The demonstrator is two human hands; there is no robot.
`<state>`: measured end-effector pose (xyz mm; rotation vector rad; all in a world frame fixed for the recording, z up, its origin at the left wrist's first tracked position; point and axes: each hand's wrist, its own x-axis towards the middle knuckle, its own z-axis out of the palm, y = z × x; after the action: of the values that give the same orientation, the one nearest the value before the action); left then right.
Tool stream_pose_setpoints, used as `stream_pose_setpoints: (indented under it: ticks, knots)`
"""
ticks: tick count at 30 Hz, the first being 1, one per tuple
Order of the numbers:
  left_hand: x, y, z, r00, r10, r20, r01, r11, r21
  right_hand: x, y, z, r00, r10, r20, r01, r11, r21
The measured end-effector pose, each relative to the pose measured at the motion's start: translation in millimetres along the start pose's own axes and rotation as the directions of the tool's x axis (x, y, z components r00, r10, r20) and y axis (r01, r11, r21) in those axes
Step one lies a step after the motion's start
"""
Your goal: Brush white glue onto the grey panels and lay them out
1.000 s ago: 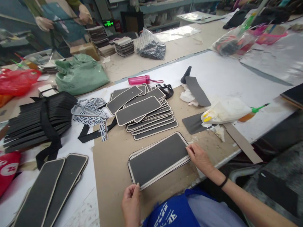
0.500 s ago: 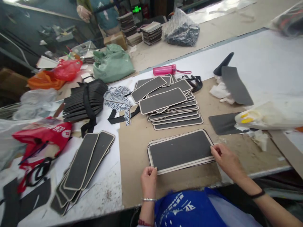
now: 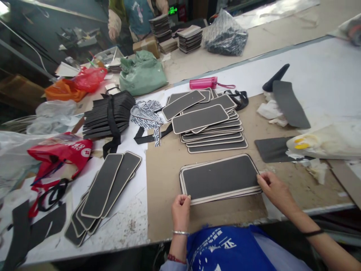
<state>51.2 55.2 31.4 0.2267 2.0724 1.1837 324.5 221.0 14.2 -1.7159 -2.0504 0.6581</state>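
Observation:
Flat in front of me lies a small stack of dark grey rectangular panels with rounded corners and pale borders; its top panel [image 3: 220,177] lies face up. My left hand [image 3: 181,209] is closed, thumb and fingers pinching the near left corner of that panel. At the panel's right end, my right hand [image 3: 272,188] is closed on the edge in a pinch. Just beyond is a taller, untidy pile of similar panels [image 3: 200,118]. More panels lie fanned out [image 3: 103,186] to the left of my left hand.
Brown board [image 3: 160,210] covers the worktable under the panels. Dark strips tied in a bundle [image 3: 108,114], a red bag [image 3: 63,150] and a green bag [image 3: 142,73] stand left. A pink bottle [image 3: 203,82] lies behind the pile. Another person [image 3: 138,17] stands at the far side.
The whole view has shifted, so the table's things appear farther right. Both hands keep their pinch on the panel's edges. The person at the far side has moved an arm.

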Motion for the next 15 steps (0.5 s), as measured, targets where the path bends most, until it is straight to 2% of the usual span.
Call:
stream_pose_setpoints:
  ticks: [9, 15]
  knots:
    - [9, -10, -4.3, 0.998, -0.038, 0.041, 0.030, 0.986, 0.163, -1, -6, 2, 0.997, 0.066, -0.032, -0.062, 0.993, 0.104]
    - [11, -8, -5.9, 0.998, -0.054, 0.045, 0.043, 0.974, 0.225, -2, -7, 0, 0.997, 0.080, -0.007, -0.078, 0.990, 0.120]
